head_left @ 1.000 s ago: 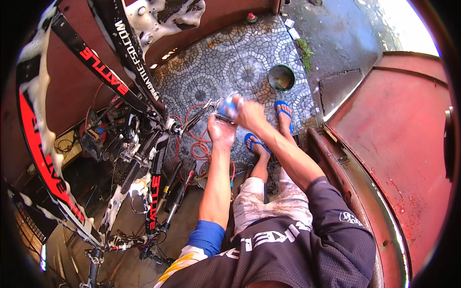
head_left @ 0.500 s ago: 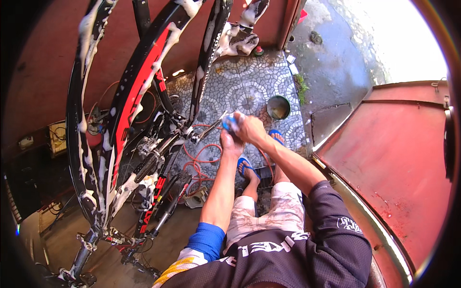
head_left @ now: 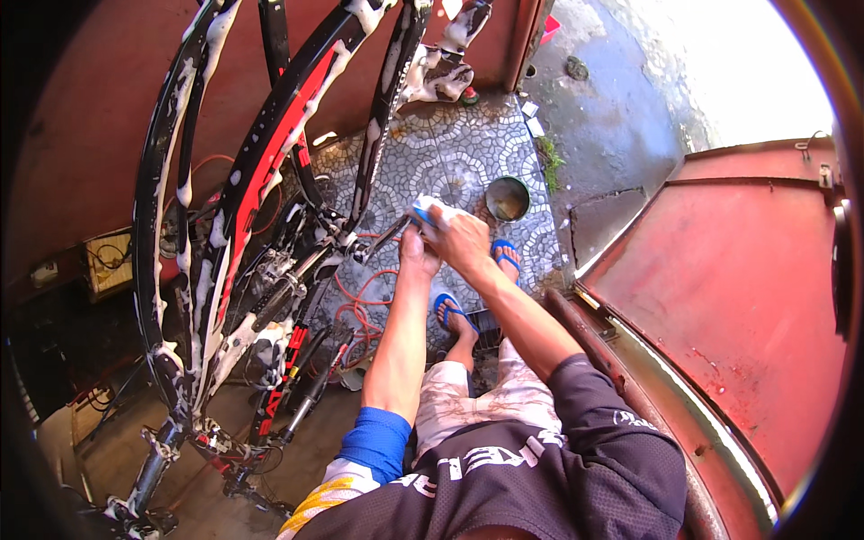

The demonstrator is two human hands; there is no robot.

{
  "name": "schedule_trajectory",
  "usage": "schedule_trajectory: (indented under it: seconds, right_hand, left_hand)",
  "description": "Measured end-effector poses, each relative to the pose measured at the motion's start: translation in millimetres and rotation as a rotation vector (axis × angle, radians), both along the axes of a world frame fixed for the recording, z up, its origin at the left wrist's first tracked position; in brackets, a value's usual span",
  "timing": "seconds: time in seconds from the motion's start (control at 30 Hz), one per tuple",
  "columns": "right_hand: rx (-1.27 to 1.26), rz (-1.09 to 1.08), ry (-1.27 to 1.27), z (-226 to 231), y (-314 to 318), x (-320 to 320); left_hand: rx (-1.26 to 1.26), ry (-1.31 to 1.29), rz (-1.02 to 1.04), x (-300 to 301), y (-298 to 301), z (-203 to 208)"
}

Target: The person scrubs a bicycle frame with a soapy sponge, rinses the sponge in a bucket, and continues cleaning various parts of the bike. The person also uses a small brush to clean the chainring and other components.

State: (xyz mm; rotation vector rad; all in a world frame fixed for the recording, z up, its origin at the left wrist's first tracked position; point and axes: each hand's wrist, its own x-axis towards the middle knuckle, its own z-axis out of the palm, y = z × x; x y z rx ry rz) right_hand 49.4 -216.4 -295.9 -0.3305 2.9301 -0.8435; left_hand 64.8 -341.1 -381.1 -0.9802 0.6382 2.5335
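Note:
A black bicycle frame with a red panel (head_left: 261, 184), streaked with white foam, fills the left side. From its middle a crank arm (head_left: 385, 238) sticks out toward my hands. My right hand (head_left: 461, 241) is closed on a blue sponge (head_left: 421, 212) covered in white foam, at the far end of that arm. Just below and left of it, my left hand (head_left: 418, 256) is closed with its thumb upward. Its fingers are mostly hidden, so I cannot make out what it grips. Both hands are close together, and foam clings to the right fingers.
A dark round bucket (head_left: 508, 199) of murky water stands on the patterned tile floor (head_left: 441, 148), beyond my feet in blue flip-flops. An orange hose (head_left: 360, 310) lies coiled beside the bicycle. A red metal gate (head_left: 729, 297) is on the right, a red wall (head_left: 90, 144) behind the bicycle.
Both hands have shifted slightly left and toward the crank arm, still together. The sponge has turned in my right hand and shows more white foam. The whole view has shifted a little.

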Motion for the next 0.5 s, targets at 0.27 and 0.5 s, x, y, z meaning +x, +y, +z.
schedule_trajectory:
  seconds: [0.27,0.5]
  right_hand:
    - [0.066,0.02,0.001,-4,17,8]
    - [-0.037,0.027,-0.039,9,63,31]
  left_hand:
    - [0.063,-0.098,0.099,2,15,8]
    - [-0.177,-0.243,0.152,-1,26,22]
